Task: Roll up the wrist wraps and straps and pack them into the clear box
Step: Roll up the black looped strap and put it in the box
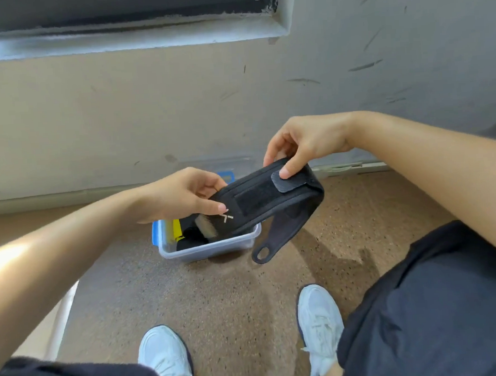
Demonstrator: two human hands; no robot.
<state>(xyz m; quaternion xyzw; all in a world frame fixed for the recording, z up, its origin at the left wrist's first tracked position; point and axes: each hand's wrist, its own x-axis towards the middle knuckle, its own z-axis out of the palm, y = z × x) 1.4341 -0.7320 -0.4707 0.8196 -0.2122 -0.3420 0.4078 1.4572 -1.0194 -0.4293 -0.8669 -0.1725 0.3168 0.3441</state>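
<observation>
A black wrist wrap [266,197] with a hook-and-loop patch is stretched between my two hands above the floor. My left hand [183,193] pinches its left end. My right hand [302,143] grips the right end, thumb pressed on the fastening tab. A loose tail with a thumb loop [273,238] hangs down from the right end. Under the wrap stands the clear box [209,247] on the floor, with black and yellow rolled items [177,231] inside it.
The box's clear lid with a blue clip [228,171] leans against the wall behind the box. My two white shoes [318,320] and dark shorts are at the bottom. A wall runs along the back, with a window ledge above.
</observation>
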